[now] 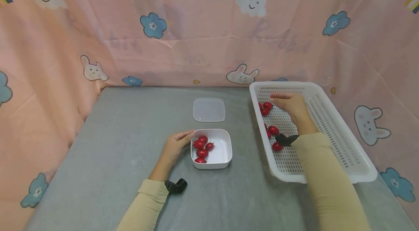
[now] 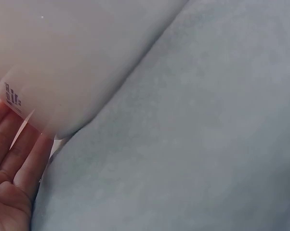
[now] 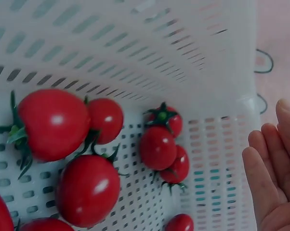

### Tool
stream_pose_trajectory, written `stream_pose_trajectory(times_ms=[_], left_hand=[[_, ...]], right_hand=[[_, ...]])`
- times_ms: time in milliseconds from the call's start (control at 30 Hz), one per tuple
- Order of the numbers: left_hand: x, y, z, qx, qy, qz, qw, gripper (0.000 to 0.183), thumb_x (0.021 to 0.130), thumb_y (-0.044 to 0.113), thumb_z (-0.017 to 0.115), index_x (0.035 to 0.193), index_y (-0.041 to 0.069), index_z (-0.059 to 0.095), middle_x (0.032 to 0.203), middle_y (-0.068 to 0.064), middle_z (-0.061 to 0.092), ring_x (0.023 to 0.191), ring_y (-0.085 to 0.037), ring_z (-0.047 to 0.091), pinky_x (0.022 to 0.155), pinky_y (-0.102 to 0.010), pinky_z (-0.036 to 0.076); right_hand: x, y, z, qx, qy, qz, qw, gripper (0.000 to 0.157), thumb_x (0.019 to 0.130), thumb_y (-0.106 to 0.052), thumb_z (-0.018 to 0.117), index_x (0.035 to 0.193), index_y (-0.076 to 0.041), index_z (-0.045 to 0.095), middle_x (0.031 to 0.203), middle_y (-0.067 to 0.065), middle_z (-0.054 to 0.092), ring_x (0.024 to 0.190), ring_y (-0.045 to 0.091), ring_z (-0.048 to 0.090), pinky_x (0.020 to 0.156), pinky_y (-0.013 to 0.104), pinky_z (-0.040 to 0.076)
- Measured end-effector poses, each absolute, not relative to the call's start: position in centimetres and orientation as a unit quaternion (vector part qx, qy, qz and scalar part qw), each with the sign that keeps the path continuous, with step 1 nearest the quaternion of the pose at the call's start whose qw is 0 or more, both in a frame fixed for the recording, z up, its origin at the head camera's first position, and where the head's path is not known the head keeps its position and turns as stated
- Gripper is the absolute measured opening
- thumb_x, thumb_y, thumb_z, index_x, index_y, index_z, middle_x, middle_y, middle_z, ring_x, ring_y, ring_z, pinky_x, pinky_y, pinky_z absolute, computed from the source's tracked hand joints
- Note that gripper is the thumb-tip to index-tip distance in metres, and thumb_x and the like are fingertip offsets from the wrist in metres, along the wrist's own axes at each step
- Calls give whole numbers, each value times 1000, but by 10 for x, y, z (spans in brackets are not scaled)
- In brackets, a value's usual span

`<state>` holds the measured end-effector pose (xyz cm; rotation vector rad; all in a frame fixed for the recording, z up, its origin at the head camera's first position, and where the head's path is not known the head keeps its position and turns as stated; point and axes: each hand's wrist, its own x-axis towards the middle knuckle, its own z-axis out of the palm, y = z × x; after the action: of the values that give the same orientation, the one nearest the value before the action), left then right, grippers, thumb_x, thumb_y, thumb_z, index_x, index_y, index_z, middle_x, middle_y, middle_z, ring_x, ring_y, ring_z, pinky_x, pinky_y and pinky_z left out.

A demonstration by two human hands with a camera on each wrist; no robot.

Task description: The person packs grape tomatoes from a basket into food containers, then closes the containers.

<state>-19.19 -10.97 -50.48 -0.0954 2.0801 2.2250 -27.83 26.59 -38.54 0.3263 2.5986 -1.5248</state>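
Observation:
A small white square box (image 1: 222,151) stands mid-table with several red cherry tomatoes (image 1: 202,153) along its left side. My left hand (image 1: 175,147) touches the box's left side at the rim; in the left wrist view its fingers (image 2: 27,159) lie straight against the pale wall. Over the far part of a white slotted basket (image 1: 348,129) is my right hand (image 1: 292,107), fingers extended and holding nothing. Near it are several cherry tomatoes (image 1: 267,105) along the basket's left wall. Larger in the right wrist view, green-stemmed tomatoes (image 3: 89,190) lie on the slotted floor.
A translucent rounded-square lid (image 1: 208,110) lies flat behind the box. The basket takes up the table's right side. A pink printed curtain (image 1: 183,56) hangs at the back and both sides of the grey table (image 1: 131,122). Black bands circle both wrists.

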Motion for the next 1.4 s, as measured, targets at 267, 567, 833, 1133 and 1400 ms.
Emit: stream_pose_trajectory(times_ms=[267,567,833,1133,1400], left_hand=[[-192,-109,-505,-28,683,729,48,31,93,12,67,117,-7,69,117,-15,73,94,-1,68,87,-22,54],[-191,-109,-504,-21,685,727,41,32,94,11,66,117,-10,67,114,-13,74,91,-1,68,85,-20,54],[-191,-108,-503,-23,682,729,43,30,94,11,66,116,-9,68,115,-15,73,92,-1,68,85,-21,54],[-190,-109,-502,-24,687,725,42,30,94,12,67,116,-7,69,117,-16,72,94,-2,68,87,-22,55],[-191,-111,-503,-28,693,719,51,31,94,13,67,118,-6,69,121,-18,71,94,-3,68,91,-28,55]], right_hand=[[-285,271,-399,106,864,-485,86,55,95,-37,67,140,-7,56,147,19,52,141,36,44,117,56,33],[-291,275,-408,104,868,-471,114,55,96,-35,64,144,-11,52,157,16,41,147,38,32,117,62,28],[-294,277,-411,111,868,-469,115,53,96,-31,64,143,-9,53,155,17,43,148,38,32,118,61,27],[-297,277,-416,111,864,-477,120,52,97,-29,64,142,-6,53,156,17,41,146,38,33,118,57,30],[-300,274,-424,109,877,-449,134,51,95,-32,67,139,-10,57,154,16,45,145,38,33,118,59,28]])
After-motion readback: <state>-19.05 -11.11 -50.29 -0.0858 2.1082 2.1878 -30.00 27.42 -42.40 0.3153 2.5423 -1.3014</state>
